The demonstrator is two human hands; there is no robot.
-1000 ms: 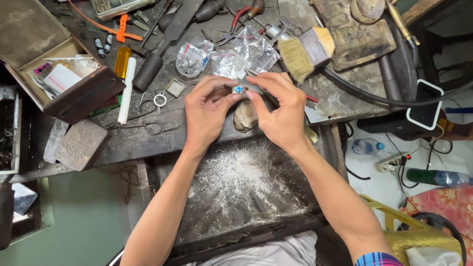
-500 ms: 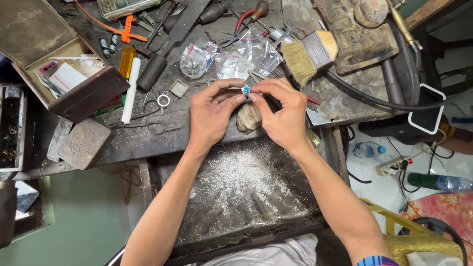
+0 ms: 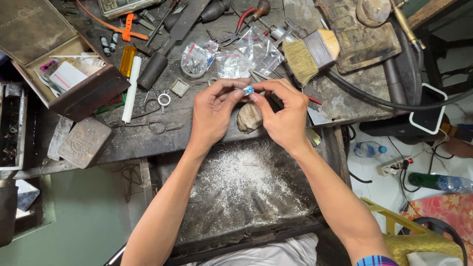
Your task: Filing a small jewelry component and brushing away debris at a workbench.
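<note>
My left hand (image 3: 213, 114) and my right hand (image 3: 283, 112) meet above the front edge of a cluttered dark workbench (image 3: 148, 138). Between their fingertips they pinch a small silver ring with a blue stone (image 3: 248, 90). My right hand also holds a thin tool with a red handle (image 3: 312, 100), pointed at the ring. Below the fingers a worn wooden peg (image 3: 250, 118) juts out from the bench. Under my wrists lies a tray dusted with pale metal filings (image 3: 241, 182).
Small clear plastic bags (image 3: 231, 56) and a wide paintbrush (image 3: 309, 55) lie behind my hands. An open box (image 3: 74, 79), a white stick (image 3: 131, 88), pliers (image 3: 249, 17) and a black hose (image 3: 384, 98) crowd the bench. Bottles (image 3: 438, 181) lie on the floor at right.
Both hands have shifted slightly, keeping the blue-stone ring pinched between the fingertips; my fingers have adjusted around it. The bench items have not moved.
</note>
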